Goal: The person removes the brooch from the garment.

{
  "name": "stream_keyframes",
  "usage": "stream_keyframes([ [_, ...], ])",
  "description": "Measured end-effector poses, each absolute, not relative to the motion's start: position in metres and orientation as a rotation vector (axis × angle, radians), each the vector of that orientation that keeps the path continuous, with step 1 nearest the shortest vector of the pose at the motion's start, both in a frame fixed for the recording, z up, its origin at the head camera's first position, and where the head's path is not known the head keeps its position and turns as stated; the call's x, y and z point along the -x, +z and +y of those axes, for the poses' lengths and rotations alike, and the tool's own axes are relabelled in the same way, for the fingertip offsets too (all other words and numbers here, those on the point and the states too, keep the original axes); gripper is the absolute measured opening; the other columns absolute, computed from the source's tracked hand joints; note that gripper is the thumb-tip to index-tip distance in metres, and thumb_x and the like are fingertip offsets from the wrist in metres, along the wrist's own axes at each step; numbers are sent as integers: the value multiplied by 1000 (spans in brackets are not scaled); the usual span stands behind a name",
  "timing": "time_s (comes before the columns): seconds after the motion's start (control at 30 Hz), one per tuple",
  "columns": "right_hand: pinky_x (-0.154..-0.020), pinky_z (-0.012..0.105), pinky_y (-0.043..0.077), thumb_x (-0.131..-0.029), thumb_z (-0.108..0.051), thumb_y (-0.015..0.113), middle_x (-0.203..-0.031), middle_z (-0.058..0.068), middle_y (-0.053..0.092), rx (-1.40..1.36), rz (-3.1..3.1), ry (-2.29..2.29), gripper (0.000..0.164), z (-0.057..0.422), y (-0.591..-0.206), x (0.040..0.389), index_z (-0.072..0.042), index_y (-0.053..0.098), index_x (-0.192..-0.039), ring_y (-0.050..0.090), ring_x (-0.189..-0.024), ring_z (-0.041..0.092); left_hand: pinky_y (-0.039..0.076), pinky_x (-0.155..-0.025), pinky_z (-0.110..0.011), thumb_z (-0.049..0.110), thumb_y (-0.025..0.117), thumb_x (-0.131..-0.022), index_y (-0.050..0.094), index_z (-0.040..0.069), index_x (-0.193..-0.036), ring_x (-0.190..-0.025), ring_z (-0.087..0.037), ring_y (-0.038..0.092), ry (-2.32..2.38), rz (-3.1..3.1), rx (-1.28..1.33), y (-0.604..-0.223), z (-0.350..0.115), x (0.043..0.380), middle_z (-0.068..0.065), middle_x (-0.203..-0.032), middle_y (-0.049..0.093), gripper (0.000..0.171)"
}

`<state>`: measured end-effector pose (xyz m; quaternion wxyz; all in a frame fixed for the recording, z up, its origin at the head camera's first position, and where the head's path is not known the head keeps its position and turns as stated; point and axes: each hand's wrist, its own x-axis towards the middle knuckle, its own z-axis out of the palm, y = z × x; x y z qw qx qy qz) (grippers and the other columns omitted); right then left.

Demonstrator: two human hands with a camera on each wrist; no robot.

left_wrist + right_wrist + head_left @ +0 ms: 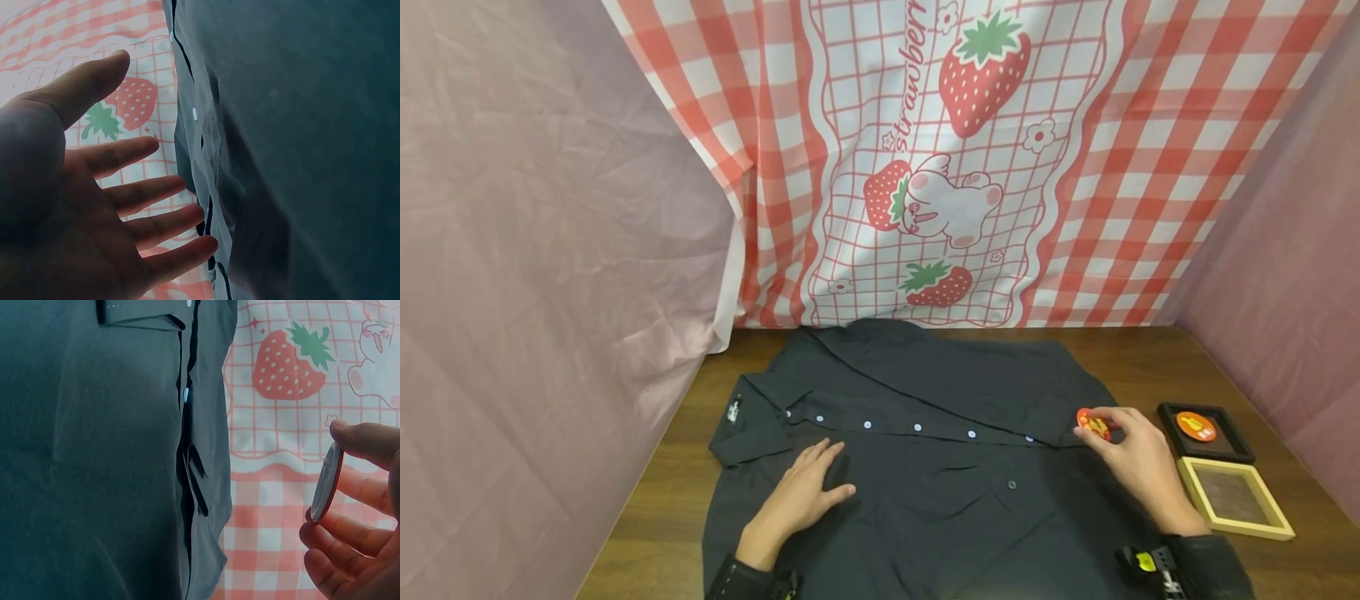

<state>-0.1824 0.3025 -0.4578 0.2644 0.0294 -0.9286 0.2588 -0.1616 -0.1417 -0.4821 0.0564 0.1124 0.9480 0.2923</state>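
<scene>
A dark button-up shirt [910, 500] lies spread across the wooden table, its collar toward the left and a row of pale buttons along its front. My right hand [1138, 458] pinches a round red-and-yellow badge [1092, 423] by its edge, over the right end of the shirt. In the right wrist view the badge [326, 482] is seen nearly edge-on, its pale back toward the shirt. My left hand [801, 492] is over the shirt's left part, fingers straight and spread, holding nothing. The left wrist view shows its palm [94, 219] beside the dark cloth.
Right of the shirt, a black frame [1176, 450] holds an orange round badge [1196, 427]. Against it lies a pale yellow frame [1236, 527]. A red-checked strawberry cloth [962, 167] hangs behind the table, with pinkish drapes [550, 292] on both sides.
</scene>
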Motion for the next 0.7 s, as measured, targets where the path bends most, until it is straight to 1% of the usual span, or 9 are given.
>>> stream_keyframes([
  [0.23, -63, 34, 44, -73, -18, 85, -98, 25, 66, -37, -2534, 715, 37, 311, -456, 181, 1, 71, -102, 63, -84, 37, 33, -107, -66, 36, 70, -88, 48, 6, -142, -140, -45, 35, 891, 2868, -338, -484, -141, 162, -25, -150, 40, 65],
  [0.43, -64, 35, 46, -77, -24, 82, -101, 26, 65, 1, -2570, 708, 39, 319, -457, 178, 2, 70, -103, 63, -86, 37, 33, -107, -66, 35, 70, -88, 48, 5, -142, -140, -45, 35, 891, 2862, -331, -484, -142, 161, -25, -150, 39, 65],
  [0.57, -64, 38, 46, -81, -28, 80, -101, 26, 64, 22, -2586, 705, 39, 326, -457, 176, 2, 70, -104, 62, -87, 39, 33, -107, -66, 35, 70, -88, 48, 5, -142, -140, -45, 35, 890, 2861, -328, -485, -142, 161, -25, -150, 40, 65],
  [0.7, -64, 39, 44, -81, -28, 79, -100, 27, 64, 34, -2584, 715, 39, 334, -458, 173, 3, 70, -105, 61, -88, 40, 33, -107, -65, 35, 70, -88, 48, 5, -142, -140, -45, 35, 892, 2858, -332, -485, -142, 161, -25, -150, 40, 65],
])
